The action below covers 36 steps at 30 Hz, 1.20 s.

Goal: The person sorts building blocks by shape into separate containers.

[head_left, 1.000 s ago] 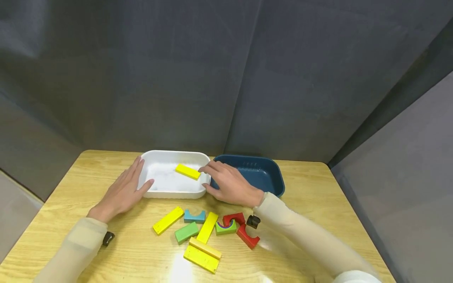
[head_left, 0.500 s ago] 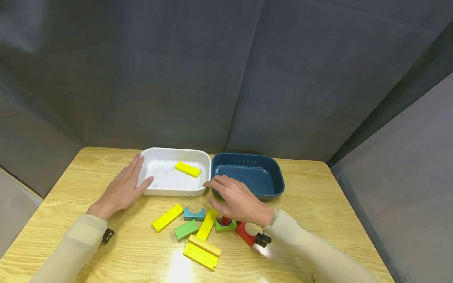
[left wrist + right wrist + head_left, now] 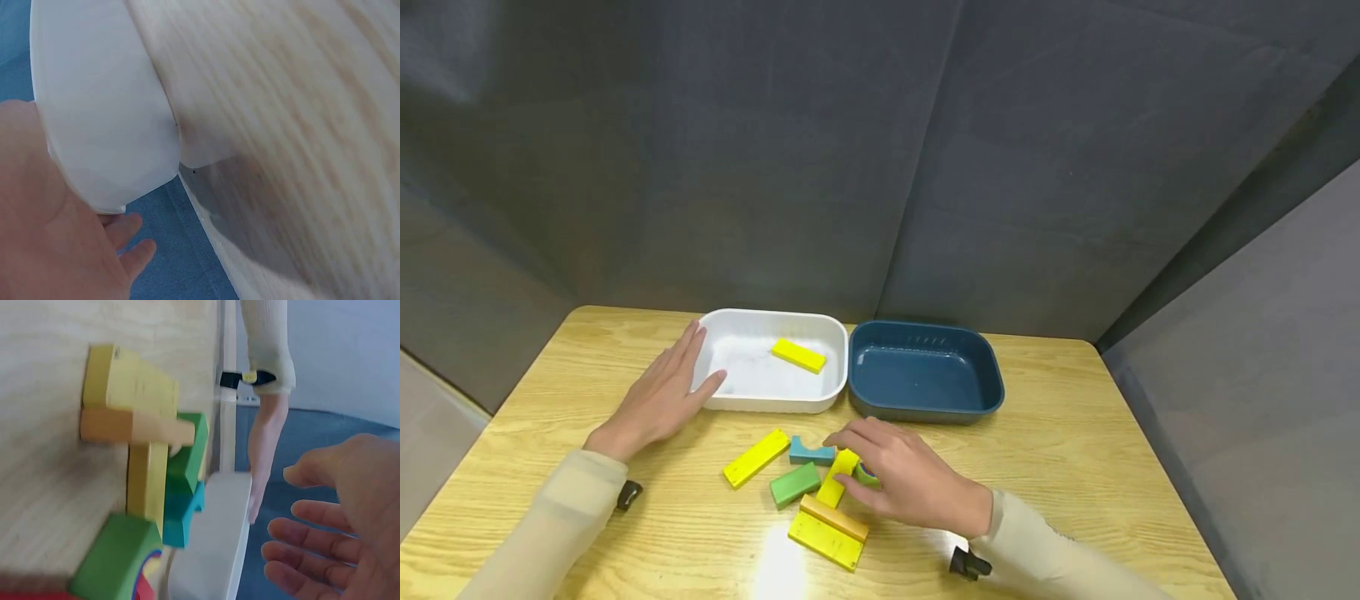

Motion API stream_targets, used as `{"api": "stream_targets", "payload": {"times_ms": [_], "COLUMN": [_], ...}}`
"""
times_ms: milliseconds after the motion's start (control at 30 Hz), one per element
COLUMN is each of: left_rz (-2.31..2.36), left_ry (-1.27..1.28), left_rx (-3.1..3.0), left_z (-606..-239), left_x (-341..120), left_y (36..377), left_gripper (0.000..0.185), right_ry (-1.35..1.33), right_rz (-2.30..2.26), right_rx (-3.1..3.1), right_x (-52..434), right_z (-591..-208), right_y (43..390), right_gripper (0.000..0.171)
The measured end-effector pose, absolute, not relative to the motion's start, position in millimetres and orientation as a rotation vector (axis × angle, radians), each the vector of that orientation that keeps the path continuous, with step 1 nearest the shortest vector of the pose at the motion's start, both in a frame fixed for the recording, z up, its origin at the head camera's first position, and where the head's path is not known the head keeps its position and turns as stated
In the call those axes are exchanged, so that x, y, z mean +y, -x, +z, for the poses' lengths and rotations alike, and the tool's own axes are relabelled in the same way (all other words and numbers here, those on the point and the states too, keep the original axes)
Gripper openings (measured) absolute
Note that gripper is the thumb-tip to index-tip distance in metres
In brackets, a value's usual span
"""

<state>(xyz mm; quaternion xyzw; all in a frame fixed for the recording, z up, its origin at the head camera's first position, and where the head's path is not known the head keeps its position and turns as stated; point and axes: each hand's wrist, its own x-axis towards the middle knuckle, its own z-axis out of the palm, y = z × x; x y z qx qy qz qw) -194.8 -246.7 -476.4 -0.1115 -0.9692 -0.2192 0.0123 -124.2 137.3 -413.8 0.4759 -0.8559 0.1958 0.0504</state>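
Note:
My left hand (image 3: pixel 655 396) rests on the left end of the white tray (image 3: pixel 775 406), fingers straight along its rim. Inside that tray lies one yellow block (image 3: pixel 798 356). My right hand (image 3: pixel 910 475) hovers over the right side of the block pile, holding nothing, its fingers apart in the right wrist view. Around it lie a yellow plank (image 3: pixel 837 479), a blue arch block (image 3: pixel 811 452), a green block (image 3: pixel 795 486) and a green rainbow arch block (image 3: pixel 119 556), partly hidden by the hand. In the head view the hand covers the red arch blocks.
A dark blue tray (image 3: pixel 925 412) stands right of the white one, side by side. Nearer the front, an orange-yellow block (image 3: pixel 834 517) lies against a yellow plank (image 3: pixel 826 540). Another yellow plank (image 3: pixel 756 458) lies to the left. Dark sheeting (image 3: pixel 760 167) rises behind the wooden table (image 3: pixel 1075 433).
My right hand has moved from the white tray's right end back toward me, over the blocks. My left hand has stayed on the white tray.

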Motion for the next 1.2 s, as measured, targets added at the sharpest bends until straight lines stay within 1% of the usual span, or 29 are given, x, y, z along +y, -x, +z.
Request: {"api": "stream_targets", "payload": {"times_ms": [433,700,967,1200], "left_rz": [-0.715,-0.716,-0.713,-0.706], "left_ry": [0.353,0.348,0.34,0.341], "left_rx": [-3.012,-3.013,-3.016,-3.014], "left_z": [-475.5,-474.2,-475.9,-477.7], "left_x": [-246.3,-246.3,-246.0,-246.2], "left_y": [193.2,192.4,193.1,193.6], "left_gripper": [0.091,0.092,0.092,0.093], "right_ry": [-1.534,-1.705,-1.799,-1.887], "right_rz": [0.587,0.514,0.591,0.492], "right_rx": [-2.667,-2.727,-2.833,-2.82], "right_x": [133.5,131.6,128.0,127.2], "right_z": [-424.8,-432.1,-439.3,-449.2], "right_y": [95.6,83.2,77.9,76.0], "right_gripper": [0.036,0.039,0.037,0.039]}}
